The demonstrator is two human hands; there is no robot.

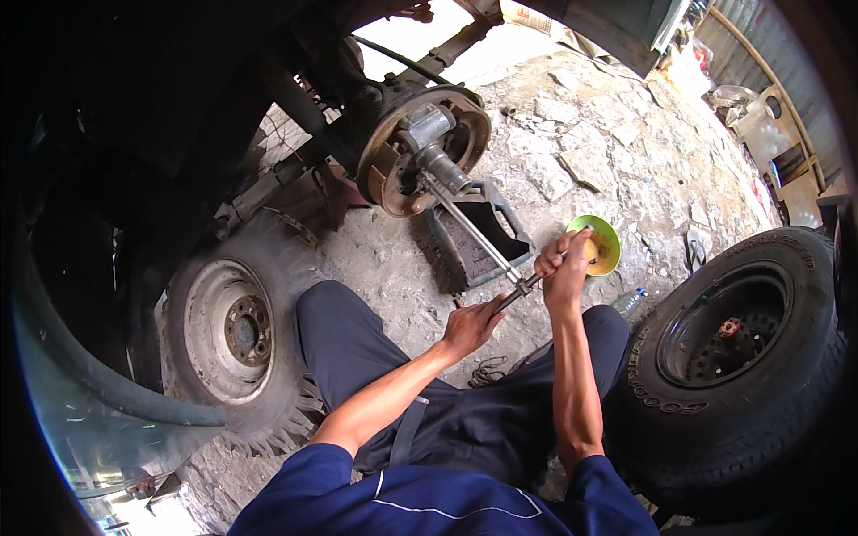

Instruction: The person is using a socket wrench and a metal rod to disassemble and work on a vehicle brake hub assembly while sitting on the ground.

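Fingers (pixel 489 311) of left hand (pixel 468 331) and right hand (pixel 563 275) curl closed round both ends of the crossbar (pixel 518 292); shaft (pixel 474 230) reaches the brake plate (pixel 476 118) beside the spindle (pixel 444 170). Likely a turning step; next move calls for even torque, shaft steady.

The floor (pixel 617 138) is rough, uneven stone paving, its irregular pale slabs split by darker cracks and loose-looking grit, turning to a duller, dusty grey-brown in the nearer, shaded part. At the upper right stands a wall (pixel 818 67) of grey corrugated sheeting, with a long, thin pole (pixel 778 82) running along it. Translucent containers (pixel 767 143) and other clutter are gathered at its foot. Strong daylight whitens the ground at the top and brightens the stones on the right, while the left side sinks into deep shadow.
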